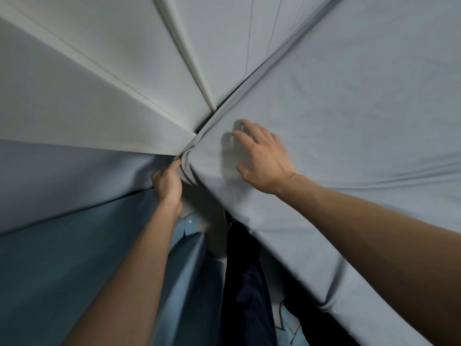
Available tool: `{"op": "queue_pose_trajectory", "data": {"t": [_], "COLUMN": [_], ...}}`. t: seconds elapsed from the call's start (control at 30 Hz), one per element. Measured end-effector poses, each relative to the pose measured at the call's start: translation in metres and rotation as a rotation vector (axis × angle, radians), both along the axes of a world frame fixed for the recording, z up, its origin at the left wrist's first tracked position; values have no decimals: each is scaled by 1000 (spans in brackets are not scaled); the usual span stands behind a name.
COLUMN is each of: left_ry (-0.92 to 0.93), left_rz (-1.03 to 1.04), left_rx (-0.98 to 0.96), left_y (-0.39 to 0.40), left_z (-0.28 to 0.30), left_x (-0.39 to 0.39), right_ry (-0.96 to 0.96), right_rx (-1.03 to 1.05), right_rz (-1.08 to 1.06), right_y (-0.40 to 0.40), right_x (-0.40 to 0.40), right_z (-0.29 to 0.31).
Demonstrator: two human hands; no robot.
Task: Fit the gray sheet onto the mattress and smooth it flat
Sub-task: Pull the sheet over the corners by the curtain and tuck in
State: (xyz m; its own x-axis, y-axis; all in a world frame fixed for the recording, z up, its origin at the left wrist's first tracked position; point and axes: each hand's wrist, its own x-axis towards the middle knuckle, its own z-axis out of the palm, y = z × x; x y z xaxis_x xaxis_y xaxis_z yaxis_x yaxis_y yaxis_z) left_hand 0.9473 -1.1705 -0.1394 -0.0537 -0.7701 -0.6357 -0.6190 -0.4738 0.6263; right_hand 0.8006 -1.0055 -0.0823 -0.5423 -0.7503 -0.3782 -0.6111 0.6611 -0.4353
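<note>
While I lean over the corner of the bed, my view starts at the far left with a padded wall panel [82, 78], pale and seamed, running down toward the corner. Below it sits a lighter gray band and then a blue surface [50, 270], a wall or a bed side, I cannot tell which. Moving in, my left hand [167, 182] is down at the very corner, fingers curled and pinching a bunched fold of the gray sheet [349, 121] right where the mattress [311, 265] meets the panels. The cloth gathers in small pleats just above my knuckles, so that corner is not smooth yet. My left forearm rises from the bottom of the view, and beside it I see a strip of my light blue shirt and, to its right, dark clothing [247, 283] hanging between me and the bed edge. Across to the right now: my right hand [262, 156] lies on top of the sheet, fingers spread and fairly straight, pressing the fabric onto the mattress near the corner. My two hands are apart, one at the corner, one on top. Farther right the sheet covers the whole top, mostly flat, with a few soft creases running away from my wrist and draping over the near edge.
</note>
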Motion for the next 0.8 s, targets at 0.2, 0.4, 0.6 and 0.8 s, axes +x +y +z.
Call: {"op": "queue_pose_trajectory", "data": {"t": [0.2,0.4,0.6,0.8], "left_ry": [-243,-174,171,-227], "left_rz": [-96,0,-256,-443], "left_rx": [-48,-249,-222,-275], "left_y": [-16,-8,33,42], "left_z": [-27,-19,6,12], "left_x": [-6,-1,6,-4], "right_ry": [72,70,-38,17], "right_rx": [-6,115,126,5], "right_rz": [142,260,186,42], "right_y": [-21,-46,-54,-13], "right_x": [-11,-24,-28,-38], "right_z": [-1,-7,-11,-4]}}
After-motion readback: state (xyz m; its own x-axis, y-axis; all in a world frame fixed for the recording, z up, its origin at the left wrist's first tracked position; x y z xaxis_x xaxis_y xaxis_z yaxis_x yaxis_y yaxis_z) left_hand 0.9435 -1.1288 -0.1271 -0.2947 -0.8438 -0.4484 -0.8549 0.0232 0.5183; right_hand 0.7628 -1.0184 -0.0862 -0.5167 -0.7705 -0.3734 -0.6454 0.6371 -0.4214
